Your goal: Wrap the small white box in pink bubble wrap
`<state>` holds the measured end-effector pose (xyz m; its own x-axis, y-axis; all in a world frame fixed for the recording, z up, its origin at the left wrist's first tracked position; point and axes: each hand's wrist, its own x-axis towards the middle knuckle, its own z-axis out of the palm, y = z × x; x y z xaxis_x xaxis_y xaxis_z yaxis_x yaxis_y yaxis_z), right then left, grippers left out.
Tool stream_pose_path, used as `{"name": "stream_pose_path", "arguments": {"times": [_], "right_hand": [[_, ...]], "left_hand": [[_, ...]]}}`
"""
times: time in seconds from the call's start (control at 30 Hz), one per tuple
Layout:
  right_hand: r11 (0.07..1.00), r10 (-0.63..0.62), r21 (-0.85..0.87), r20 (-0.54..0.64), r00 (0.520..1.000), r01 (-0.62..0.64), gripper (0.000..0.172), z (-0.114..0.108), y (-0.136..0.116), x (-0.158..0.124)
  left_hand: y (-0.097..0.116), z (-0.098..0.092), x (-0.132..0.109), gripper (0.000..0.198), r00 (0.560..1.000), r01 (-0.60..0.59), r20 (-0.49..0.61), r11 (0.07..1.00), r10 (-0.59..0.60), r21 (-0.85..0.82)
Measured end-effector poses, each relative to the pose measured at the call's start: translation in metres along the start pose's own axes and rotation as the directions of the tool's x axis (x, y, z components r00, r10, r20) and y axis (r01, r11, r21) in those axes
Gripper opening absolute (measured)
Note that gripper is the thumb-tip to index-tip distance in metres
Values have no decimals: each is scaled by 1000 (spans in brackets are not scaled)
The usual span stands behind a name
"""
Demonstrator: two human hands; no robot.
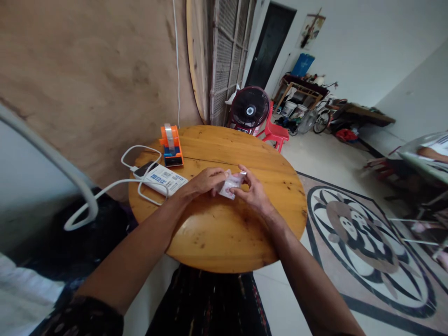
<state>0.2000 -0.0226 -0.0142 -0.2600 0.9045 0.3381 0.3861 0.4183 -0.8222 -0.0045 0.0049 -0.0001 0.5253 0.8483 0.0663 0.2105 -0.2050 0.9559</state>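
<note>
- The small packet point(228, 186) is held low over the table point(224, 233), with the fingers of the left hand point(205, 181) and right hand point(255, 193) closed on its ends
- It is judged light, soft and crumply, best pinched by the edges

Round table point(224, 242) at frame centre, small packet point(229, 185) on it between left hand point(205, 181) and right hand point(254, 193), power bank point(164, 179) to their left, tape dispenser point(171, 145) behind that, fan point(249, 109) beyond the table, upper centre.

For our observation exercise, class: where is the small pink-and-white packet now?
Head view: the small packet is held between the left hand and right hand over the round wooden table, right of the white power bank.
</note>
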Motion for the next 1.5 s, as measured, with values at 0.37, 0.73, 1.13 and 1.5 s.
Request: {"name": "stream_pose_path", "arguments": {"times": [0.37,0.73,1.13,1.5], "right_hand": [[837,217,469,189,958,-282,84,-7,10,19],[834,164,515,110,980,-198,87,0,30,20],[857,193,485,11,981,-174,59,-5,20,13],[950,77,311,-195,978,-13,22,-7,11,16]], "left_hand": [[1,-1,3,41,1000,14,-21,949,-8,315],[0,2,1,53,999,-2,46,996,-2,85],[-2,10,4,59,997,71,-27,997,-71,-19],[4,13,1,64,999,52,-6,998,-52,-25]]}}
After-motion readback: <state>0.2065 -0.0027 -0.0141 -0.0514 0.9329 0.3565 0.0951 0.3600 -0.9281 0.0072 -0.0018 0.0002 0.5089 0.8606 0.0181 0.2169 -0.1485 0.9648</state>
